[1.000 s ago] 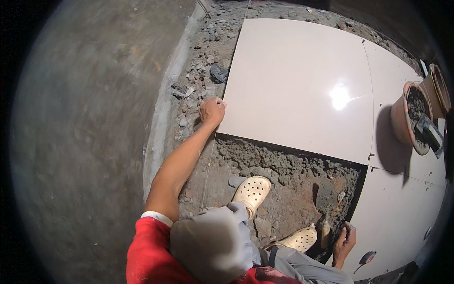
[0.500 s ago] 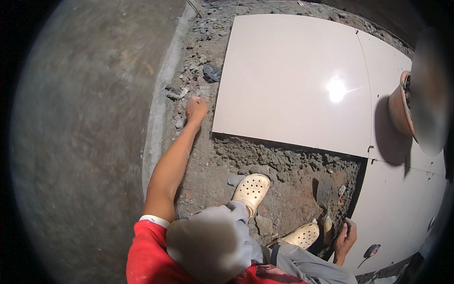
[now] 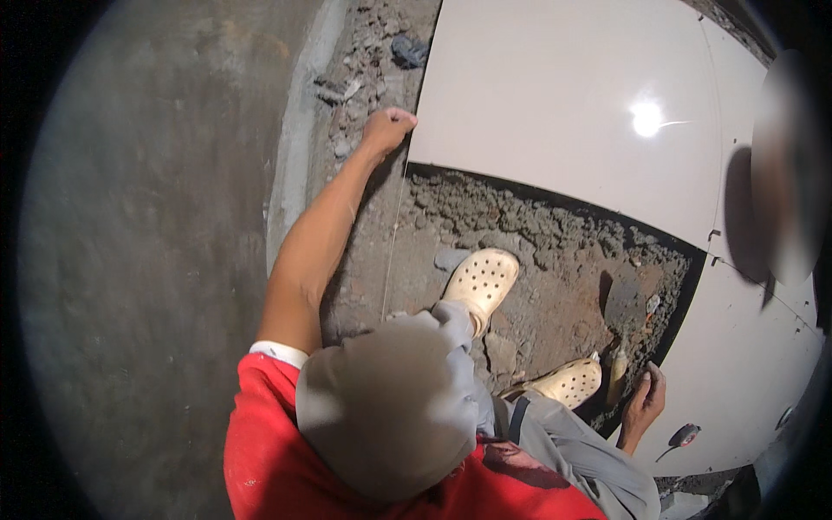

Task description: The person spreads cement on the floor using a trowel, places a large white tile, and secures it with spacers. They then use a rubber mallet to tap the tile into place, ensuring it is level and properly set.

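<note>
The left hand (image 3: 388,132) is bunched narrow at the left edge of the big tile (image 3: 555,87), near its lower-left corner; I cannot tell whether it pinches the string (image 3: 395,234). The right hand (image 3: 644,403), loosely curled with nothing visible in it, is at the left edge of the side tile (image 3: 745,373). Leaning on the big tile's corner could tilt it; a misstep by either of the 2 sandals (image 3: 484,279) could crush the mortar (image 3: 520,221) along its lower edge.
</note>
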`<state>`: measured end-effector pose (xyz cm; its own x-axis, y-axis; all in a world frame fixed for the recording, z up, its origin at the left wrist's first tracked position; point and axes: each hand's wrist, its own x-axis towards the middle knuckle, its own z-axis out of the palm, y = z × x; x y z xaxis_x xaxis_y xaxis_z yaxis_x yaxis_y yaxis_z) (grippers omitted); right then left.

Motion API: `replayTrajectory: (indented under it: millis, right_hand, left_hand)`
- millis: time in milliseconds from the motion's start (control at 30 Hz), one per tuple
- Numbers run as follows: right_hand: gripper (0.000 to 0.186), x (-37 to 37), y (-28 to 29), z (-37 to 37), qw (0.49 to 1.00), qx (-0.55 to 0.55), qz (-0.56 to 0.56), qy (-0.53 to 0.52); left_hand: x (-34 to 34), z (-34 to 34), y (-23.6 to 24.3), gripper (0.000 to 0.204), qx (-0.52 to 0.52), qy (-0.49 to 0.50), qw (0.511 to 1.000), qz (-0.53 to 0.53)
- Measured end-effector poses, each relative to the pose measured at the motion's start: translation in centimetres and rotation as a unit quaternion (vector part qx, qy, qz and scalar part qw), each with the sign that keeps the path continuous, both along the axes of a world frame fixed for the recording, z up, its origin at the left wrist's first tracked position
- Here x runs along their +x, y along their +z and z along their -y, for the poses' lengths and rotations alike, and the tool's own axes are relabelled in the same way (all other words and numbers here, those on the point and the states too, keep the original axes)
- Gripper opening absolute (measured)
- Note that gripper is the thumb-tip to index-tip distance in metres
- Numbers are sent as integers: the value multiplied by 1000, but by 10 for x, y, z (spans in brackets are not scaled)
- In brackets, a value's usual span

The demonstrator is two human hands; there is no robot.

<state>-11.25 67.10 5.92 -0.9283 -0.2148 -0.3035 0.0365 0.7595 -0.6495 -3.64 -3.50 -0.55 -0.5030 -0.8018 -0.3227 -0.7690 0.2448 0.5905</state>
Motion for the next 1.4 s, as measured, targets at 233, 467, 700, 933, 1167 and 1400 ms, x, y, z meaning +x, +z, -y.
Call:
replayTrajectory:
  millis: [233,467,700,933,1167,1400]
  right_hand:
    - [27,3,-1,4,1000,-10,12,2]
    - [28,1,1,12,1000,-15,4,7]
    - [28,5,0,8,1000,-7,-9,-7]
    - [27,11,2,11,1000,-3,1,-13]
    - [27,15,2,-1,999,-3,-14,-49]
    - [23,27,0,10,998,23,-57,-1]
  left_hand:
    - [9,6,-5,23,70,52,995,-56]
    - [8,1,1,28,55,-14,998,-7]
    - [7,5,21,38,-77,55,995,-38]
    - [6,-25,34,29,-255,-202,945,-19]
    - [70,-106,79,38,-199,-423,877,109]
    - [64,-92,55,63,-236,-422,872,82]
